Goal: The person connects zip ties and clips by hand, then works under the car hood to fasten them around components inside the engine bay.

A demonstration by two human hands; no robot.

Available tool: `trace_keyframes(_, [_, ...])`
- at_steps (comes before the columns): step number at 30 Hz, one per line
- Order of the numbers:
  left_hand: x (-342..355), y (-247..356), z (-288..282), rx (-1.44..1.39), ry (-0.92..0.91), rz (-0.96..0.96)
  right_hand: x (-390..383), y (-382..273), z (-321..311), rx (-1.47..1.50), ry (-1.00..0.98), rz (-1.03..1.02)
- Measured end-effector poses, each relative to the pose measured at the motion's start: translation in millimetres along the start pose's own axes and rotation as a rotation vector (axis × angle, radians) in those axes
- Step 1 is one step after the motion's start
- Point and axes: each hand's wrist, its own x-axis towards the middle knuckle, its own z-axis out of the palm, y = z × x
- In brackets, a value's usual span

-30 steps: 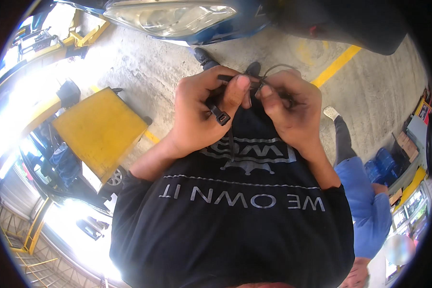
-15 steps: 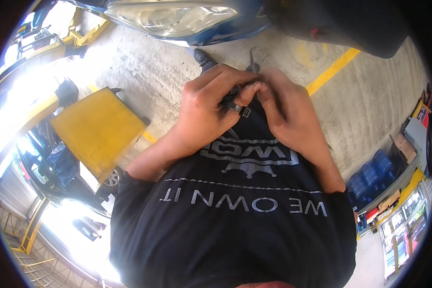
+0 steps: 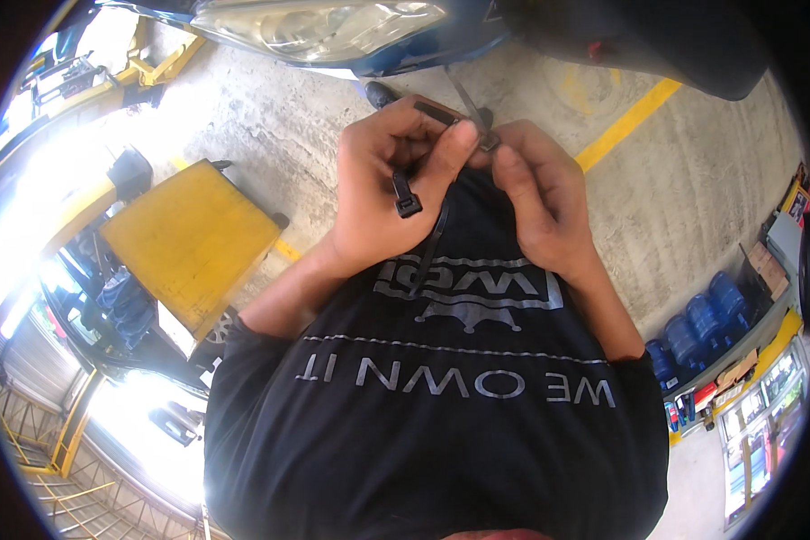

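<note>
In front of my chest, both hands are raised close together. My left hand (image 3: 382, 171) is closed around black cable ties; the square head of one cable tie (image 3: 408, 205) sticks out over the palm. A thin dark strap (image 3: 439, 229) hangs below the hand, over my black shirt. Between the two thumbs sits the small head of another cable tie (image 3: 489, 141), its narrow strap running up toward the car. My right hand (image 3: 546, 184) has its thumb and curled fingers pinched at that head, close to the left thumb tip. The fingers partly hide the ties.
A blue car's front with its headlight (image 3: 319, 27) stands ahead. To my left is a yellow square platform (image 3: 189, 243). Blue water bottles (image 3: 704, 319) line a shelf at the right. A yellow line (image 3: 630, 126) crosses the concrete floor.
My left hand has turned and opened somewhat, so the tie head over its palm shows more clearly. The strap above the hands now slants left, and the pinched tie head has come into view.
</note>
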Motion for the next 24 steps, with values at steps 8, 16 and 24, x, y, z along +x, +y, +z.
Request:
trace_keyframes(8, [3,-3,-6,-0.102,-0.076,0.008,2,-1,-3,0.049,-0.072,-0.048])
trace_keyframes(16, [-3,-9,-10,-0.099,-0.091,0.073,5,2,2,-0.035,-0.075,-0.054])
trace_keyframes(24, [-9,-6,-13,0.081,-0.044,0.079,7,-4,9,-0.216,-0.067,-0.056])
